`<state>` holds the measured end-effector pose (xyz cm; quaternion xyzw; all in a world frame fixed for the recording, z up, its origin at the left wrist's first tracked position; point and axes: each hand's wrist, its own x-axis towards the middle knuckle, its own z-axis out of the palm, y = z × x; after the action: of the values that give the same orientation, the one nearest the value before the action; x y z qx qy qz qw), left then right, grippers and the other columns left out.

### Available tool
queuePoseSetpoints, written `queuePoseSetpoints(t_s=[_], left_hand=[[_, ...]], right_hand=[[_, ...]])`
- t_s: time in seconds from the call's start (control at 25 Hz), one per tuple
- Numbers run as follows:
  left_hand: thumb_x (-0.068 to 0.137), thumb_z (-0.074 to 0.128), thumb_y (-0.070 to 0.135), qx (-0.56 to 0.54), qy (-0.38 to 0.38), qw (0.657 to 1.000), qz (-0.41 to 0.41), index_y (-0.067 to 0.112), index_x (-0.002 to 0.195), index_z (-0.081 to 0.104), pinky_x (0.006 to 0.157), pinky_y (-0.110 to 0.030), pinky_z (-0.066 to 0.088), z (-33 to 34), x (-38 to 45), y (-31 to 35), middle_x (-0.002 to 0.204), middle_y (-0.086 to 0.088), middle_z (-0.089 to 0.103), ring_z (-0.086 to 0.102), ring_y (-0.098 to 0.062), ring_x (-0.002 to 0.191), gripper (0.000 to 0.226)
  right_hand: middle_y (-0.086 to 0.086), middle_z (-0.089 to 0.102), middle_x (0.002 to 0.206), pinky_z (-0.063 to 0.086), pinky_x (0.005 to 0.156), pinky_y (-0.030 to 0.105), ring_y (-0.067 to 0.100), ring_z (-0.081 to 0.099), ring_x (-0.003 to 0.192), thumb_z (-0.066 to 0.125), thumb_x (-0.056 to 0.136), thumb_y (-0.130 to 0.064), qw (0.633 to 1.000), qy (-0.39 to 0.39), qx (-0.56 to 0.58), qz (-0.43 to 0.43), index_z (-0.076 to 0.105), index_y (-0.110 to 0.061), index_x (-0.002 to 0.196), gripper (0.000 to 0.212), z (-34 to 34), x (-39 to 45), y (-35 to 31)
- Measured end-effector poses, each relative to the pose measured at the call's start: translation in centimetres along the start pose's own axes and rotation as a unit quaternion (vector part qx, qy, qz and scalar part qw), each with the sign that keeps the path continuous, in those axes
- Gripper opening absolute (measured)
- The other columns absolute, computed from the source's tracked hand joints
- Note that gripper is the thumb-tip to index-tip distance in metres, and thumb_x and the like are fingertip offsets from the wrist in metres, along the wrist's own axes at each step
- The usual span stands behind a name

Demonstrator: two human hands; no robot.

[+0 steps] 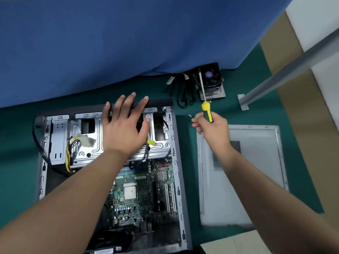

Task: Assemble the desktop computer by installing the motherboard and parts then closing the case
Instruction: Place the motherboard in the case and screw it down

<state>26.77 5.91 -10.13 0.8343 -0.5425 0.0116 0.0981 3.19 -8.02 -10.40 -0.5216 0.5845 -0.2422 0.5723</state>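
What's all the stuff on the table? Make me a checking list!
Surface: green mat.
Job's things: open computer case with motherboard inside; side panel flat beside it; cooler fan; loose screws.
Clutter: cardboard, metal bracket.
Grippers: left hand spread over the drive cage; right hand grips the screwdriver.
Cables: black bundle; yellow wires in case.
Surroundings: blue cloth.

Green mat point(256, 74) w/ blue cloth point(128, 43) behind, cardboard point(286, 85) & metal post point(286, 77) at rt.
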Motion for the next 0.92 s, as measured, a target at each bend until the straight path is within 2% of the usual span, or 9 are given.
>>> queuePoseSetpoints(t_s=[0.12, 0.2, 0.28, 0.36, 0.4, 0.48, 0.6, 0.76, 0.92], left_hand=[[0.099, 0.038, 0.055, -0.053, -0.05, 0.997, -0.011, 0.046, 0.155, 0.032, 0.126, -0.047, 0.001, -1.4, 0.0, -0.2, 0.166, 0.009, 0.027, 0.013, -0.015, 0.156, 0.057], [0.101, 0.05, 0.048, -0.165, -0.08, 0.983, -0.026, 0.041, 0.152, 0.043, 0.127, -0.045, -0.001, -3.3, 0.0, 0.2, 0.167, 0.007, 0.028, 0.009, -0.016, 0.157, 0.053], [0.098, 0.064, 0.031, -0.338, -0.064, 0.939, -0.007, 0.029, 0.139, 0.06, 0.125, -0.044, 0.017, -5.5, -1.8, 1.4, 0.154, 0.001, 0.049, 0.027, -0.021, 0.152, 0.041], [0.096, 0.066, 0.031, -0.456, -0.086, 0.886, 0.01, 0.035, 0.121, 0.068, 0.104, -0.039, 0.045, -7.6, -5.2, 3.2, 0.129, 0.011, 0.065, 0.053, -0.006, 0.126, 0.025], [0.097, 0.065, 0.034, -0.497, -0.125, 0.859, 0.001, 0.04, 0.114, 0.068, 0.091, -0.032, 0.049, -8.3, -7.1, 3.9, 0.118, 0.019, 0.068, 0.058, 0.003, 0.111, 0.019], [0.099, 0.066, 0.031, -0.578, -0.175, 0.796, -0.037, 0.037, 0.108, 0.071, 0.083, -0.025, 0.051, -9.2, -10.5, 4.3, 0.107, 0.019, 0.073, 0.065, 0.003, 0.099, 0.013], [0.099, 0.067, 0.02, -0.666, -0.211, 0.71, -0.09, 0.022, 0.106, 0.077, 0.087, -0.028, 0.056, -9.4, -12.6, 2.7, 0.107, 0.002, 0.078, 0.072, -0.016, 0.101, 0.012], [0.089, 0.077, 0.025, -0.712, -0.298, 0.631, -0.083, 0.012, 0.106, 0.078, 0.097, -0.031, 0.056, -9.4, -13.7, 0.0, 0.111, -0.013, 0.076, 0.072, -0.026, 0.107, 0.022], [0.083, 0.08, 0.019, -0.744, -0.309, 0.582, -0.106, 0.01, 0.101, 0.079, 0.095, -0.031, 0.056, -9.2, -14.0, -1.2, 0.107, -0.018, 0.076, 0.073, -0.028, 0.104, 0.02]], right_hand=[[0.008, 0.078, 0.089, 0.054, 0.066, 0.02, 0.014, 0.072, 0.076, 0.069, 0.093, -0.014, 0.996, -0.007, 0.089, 0.0, 0.075, -0.01, 0.092, 0.007, 0.3, -5.3, -2.0], [0.008, 0.078, 0.089, 0.053, 0.066, 0.019, 0.012, 0.069, 0.074, 0.071, 0.093, -0.017, 0.994, -0.02, 0.106, 0.005, 0.075, -0.012, 0.091, 0.007, 0.9, -9.0, -2.9], [0.008, 0.078, 0.089, 0.052, 0.065, 0.018, 0.011, 0.068, 0.072, 0.071, 0.092, -0.015, 0.994, -0.036, 0.103, 0.01, 0.075, -0.013, 0.091, 0.004, 1.7, -12.7, -3.4], [0.008, 0.077, 0.086, 0.052, 0.063, 0.02, 0.011, 0.067, 0.071, 0.072, 0.092, -0.012, 0.994, -0.053, 0.097, 0.016, 0.074, -0.011, 0.096, 0.005, 2.6, -15.5, -3.6], [0.006, 0.076, 0.082, 0.053, 0.062, 0.021, 0.011, 0.066, 0.069, 0.072, 0.092, -0.011, 0.994, -0.056, 0.095, 0.022, 0.073, -0.011, 0.099, 0.007, 3.1, -16.8, -3.6], [0.003, 0.073, 0.074, 0.052, 0.058, 0.021, 0.009, 0.064, 0.064, 0.073, 0.092, -0.009, 0.993, -0.055, 0.1, 0.024, 0.071, -0.011, 0.1, 0.008, 4.0, -19.2, -3.7], [0.007, 0.072, 0.076, 0.051, 0.057, 0.021, 0.011, 0.065, 0.063, 0.074, 0.09, -0.004, 0.989, -0.066, 0.133, 0.026, 0.068, -0.008, 0.1, 0.012, 5.0, -21.7, -3.6], [0.009, 0.073, 0.076, 0.05, 0.055, 0.02, 0.013, 0.065, 0.062, 0.076, 0.089, -0.005, 0.985, -0.126, 0.108, 0.037, 0.067, -0.008, 0.097, 0.013, 5.2, -23.3, -3.8], [0.012, 0.076, 0.083, 0.053, 0.059, 0.021, 0.014, 0.067, 0.066, 0.079, 0.088, -0.013, 0.984, -0.155, 0.079, 0.047, 0.071, -0.011, 0.097, 0.012, 5.5, -23.3, -3.9]])
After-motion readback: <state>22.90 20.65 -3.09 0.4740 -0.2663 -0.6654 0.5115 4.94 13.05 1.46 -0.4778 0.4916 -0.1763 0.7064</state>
